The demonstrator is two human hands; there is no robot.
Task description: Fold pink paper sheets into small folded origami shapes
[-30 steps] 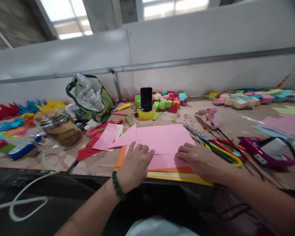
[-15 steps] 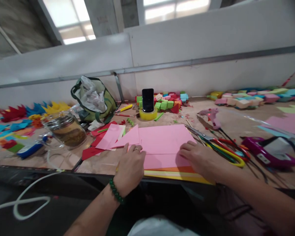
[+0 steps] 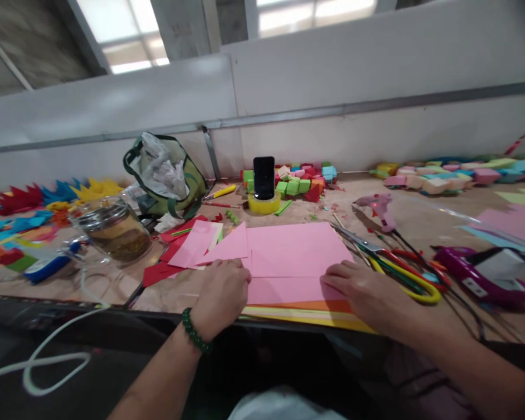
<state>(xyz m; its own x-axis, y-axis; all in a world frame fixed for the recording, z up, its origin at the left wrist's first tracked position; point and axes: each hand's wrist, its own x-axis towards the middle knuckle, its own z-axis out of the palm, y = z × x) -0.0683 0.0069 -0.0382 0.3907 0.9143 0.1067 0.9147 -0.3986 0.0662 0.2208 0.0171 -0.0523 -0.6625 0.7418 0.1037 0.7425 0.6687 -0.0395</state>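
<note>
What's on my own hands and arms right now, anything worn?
Your left hand has a ring, partly hidden, on one finger, and its wrist carries a dark green bracelet of round beads. Your right hand and both forearms look bare, with no gloves.

Your left hand and right hand press the left and right sides of the pink paper. Beyond it, the phone leans upright at the yellow tape roll; the scissors lie just right.
</note>
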